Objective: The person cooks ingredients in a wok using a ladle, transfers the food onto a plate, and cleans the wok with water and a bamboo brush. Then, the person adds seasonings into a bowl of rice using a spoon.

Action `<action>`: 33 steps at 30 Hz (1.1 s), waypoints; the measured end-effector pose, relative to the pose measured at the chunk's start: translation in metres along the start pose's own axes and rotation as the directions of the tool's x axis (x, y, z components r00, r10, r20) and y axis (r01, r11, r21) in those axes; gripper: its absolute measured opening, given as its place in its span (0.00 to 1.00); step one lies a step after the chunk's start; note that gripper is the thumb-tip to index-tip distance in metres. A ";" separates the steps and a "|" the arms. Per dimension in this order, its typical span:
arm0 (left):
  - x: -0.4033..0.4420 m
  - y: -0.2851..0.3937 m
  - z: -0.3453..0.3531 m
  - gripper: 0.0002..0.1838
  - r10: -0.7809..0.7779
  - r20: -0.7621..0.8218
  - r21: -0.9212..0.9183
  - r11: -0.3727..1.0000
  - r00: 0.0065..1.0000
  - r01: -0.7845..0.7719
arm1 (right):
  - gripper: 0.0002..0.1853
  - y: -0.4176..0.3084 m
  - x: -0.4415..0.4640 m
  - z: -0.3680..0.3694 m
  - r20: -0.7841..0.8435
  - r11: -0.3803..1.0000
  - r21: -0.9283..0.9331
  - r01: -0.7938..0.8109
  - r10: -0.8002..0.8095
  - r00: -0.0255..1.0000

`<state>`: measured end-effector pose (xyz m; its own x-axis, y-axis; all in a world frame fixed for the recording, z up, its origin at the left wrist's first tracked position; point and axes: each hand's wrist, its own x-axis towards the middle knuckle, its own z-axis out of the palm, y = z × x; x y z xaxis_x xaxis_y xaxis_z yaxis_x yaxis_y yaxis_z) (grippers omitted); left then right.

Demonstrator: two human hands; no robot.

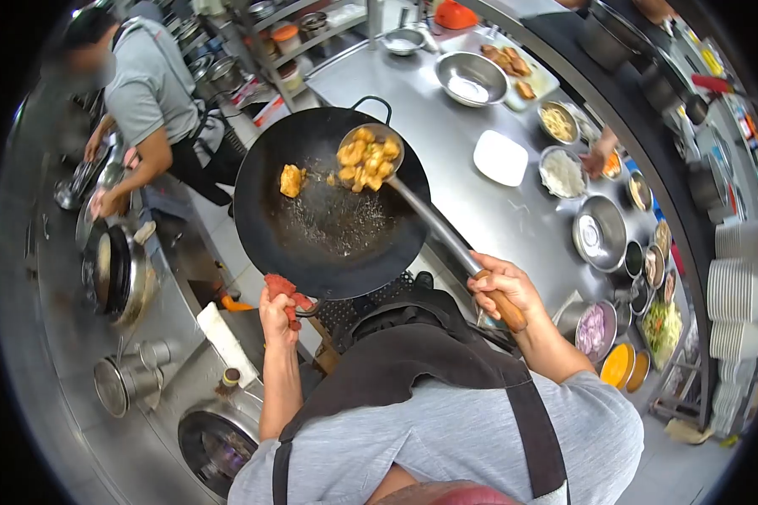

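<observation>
My left hand (280, 318) is closed around a red cloth (288, 295) at the near loop handle of a black wok (261, 227). The wok is held up off the counter and the stove, between the two. My right hand (507, 293) grips the wooden handle of a long metal ladle (438, 223). Its bowl, over the far right part of the wok, is heaped with golden-brown food pieces (369, 158) in sauce. One larger piece (291, 180) lies in the wok at the left, and some glossy liquid coats the bottom.
On the right, a steel counter (379, 80) carries a white square plate (500, 158), a large metal bowl (472, 80) and several ingredient bowls. Another person's hand (598, 156) reaches in there. At the left, a co-worker (156, 109) stands by the stove (67, 278).
</observation>
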<state>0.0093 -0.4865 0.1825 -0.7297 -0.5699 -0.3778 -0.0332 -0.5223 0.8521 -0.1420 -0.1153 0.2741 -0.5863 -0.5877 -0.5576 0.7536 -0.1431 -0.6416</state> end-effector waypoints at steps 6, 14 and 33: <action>0.031 0.002 0.053 0.16 0.035 0.040 0.047 0.998 0.999 -0.037 | 0.41 -0.012 -0.054 -0.047 -0.207 0.952 0.069 0.298 -0.279 0.938; 0.043 -0.015 0.102 0.18 -0.002 0.107 0.022 1.000 0.994 0.000 | 0.40 -0.026 -0.057 -0.114 -0.436 0.887 -0.421 0.187 -0.379 0.816; 0.031 -0.004 0.155 0.15 0.119 0.070 0.026 0.992 0.990 -0.121 | 0.36 -0.003 -0.045 -0.195 -0.252 0.335 -0.941 -0.039 -0.622 0.741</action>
<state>-0.1190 -0.4031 0.2237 -0.7742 -0.5823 -0.2479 0.0372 -0.4328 0.9007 -0.1756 0.0670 0.1979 -0.9783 -0.1457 -0.1472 -0.0042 0.7248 -0.6889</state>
